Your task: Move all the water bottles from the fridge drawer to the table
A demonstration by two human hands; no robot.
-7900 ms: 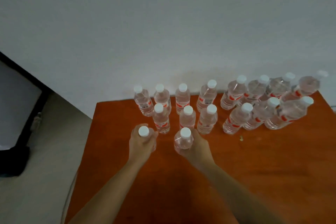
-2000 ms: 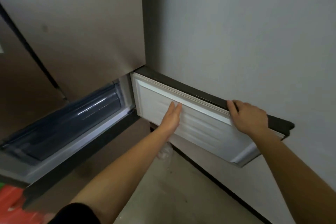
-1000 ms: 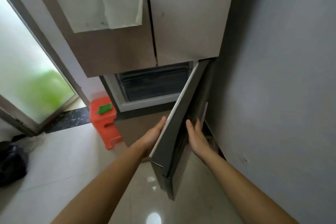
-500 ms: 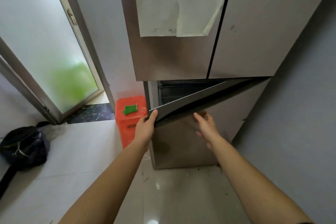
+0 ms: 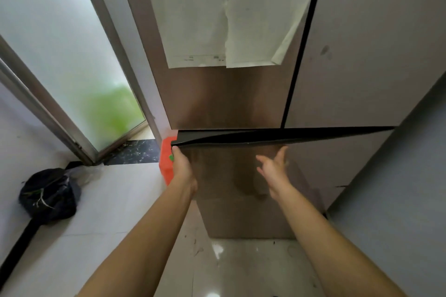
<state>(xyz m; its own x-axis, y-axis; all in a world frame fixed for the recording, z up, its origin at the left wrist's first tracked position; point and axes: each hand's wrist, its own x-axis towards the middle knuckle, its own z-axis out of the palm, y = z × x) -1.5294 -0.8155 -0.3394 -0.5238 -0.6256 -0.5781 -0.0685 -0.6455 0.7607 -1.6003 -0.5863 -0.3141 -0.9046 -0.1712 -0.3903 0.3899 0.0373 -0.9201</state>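
The brown fridge (image 5: pixel 362 67) fills the upper right of the head view. Its lower door (image 5: pixel 325 166) stands almost shut, with only a narrow dark wedge showing along its top edge. My left hand (image 5: pixel 182 169) rests against the door's top left corner, fingers on the edge. My right hand (image 5: pixel 274 170) is just off the door front, palm towards it and fingers spread, holding nothing. The drawer behind the door is hidden. No water bottles and no table are in view.
An orange plastic stool (image 5: pixel 166 161) stands left of the fridge, partly behind my left hand. A frosted glass door (image 5: pixel 72 67) is at the left. A dark bag (image 5: pixel 49 194) lies on the pale tiled floor. A grey wall (image 5: pixel 398 200) runs along the right.
Seconds ago both hands held bottles on the table. Since then the lower fridge door has swung from wide open to almost shut. My right hand has come off the door.
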